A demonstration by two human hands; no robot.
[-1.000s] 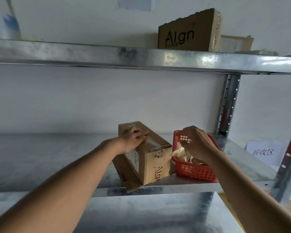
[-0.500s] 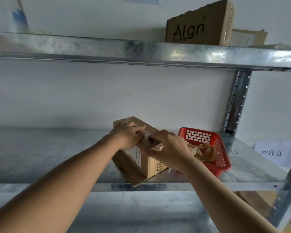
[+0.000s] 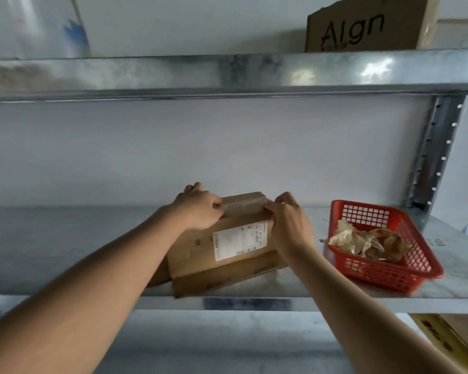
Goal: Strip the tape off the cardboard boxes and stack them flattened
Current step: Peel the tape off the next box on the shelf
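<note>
Box (image 3: 224, 238) on shelf (image 3: 65, 238), clamped: left hand (image 3: 200, 211) grips at 9 o'clock, right hand (image 3: 287, 220) at 3, fingers (image 3: 270, 207) pinching tape (image 3: 243, 205) end, likely bracing to peel.

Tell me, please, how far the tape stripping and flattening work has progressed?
Done: crumpled tape lies in the red basket. In hand: both hands, left and right, hold the cardboard box, fingertips at its top tape strip. Left: this box is unflattened; another box waits above.
</note>
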